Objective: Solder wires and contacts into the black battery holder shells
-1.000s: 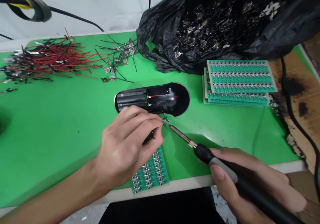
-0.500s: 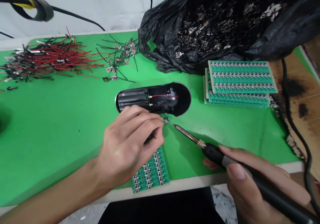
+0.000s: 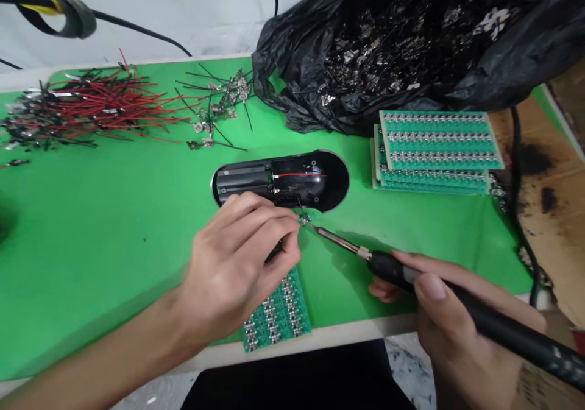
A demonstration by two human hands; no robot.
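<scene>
Left hand [image 3: 237, 270] pinches a tab [image 3: 304, 219], right hand [image 3: 457, 312] grips soldering iron [image 3: 393, 267] over green matting [image 3: 91, 227].

Beyond the left-hand fingers [image 3: 260, 215]: black housing [image 3: 324, 184], one red wire [image 3: 297, 175]; at their tips: silver tab [image 3: 304, 219]; below them: green circuit board [image 3: 276, 312], rows of silver pads; in the right-hand fingers [image 3: 432, 288]: black soldering iron [image 3: 393, 267], silver shaft [image 3: 338, 241].

1. The left hand [image 3: 233, 270] was bare, its fingers [image 3: 269, 212] long and slim.
2. The left forearm [image 3: 91, 361] was bare as well, smooth and narrowing toward the wrist.
3. The right hand [image 3: 457, 312] was also bare, with a short, rounded thumbnail [image 3: 430, 287].
</scene>
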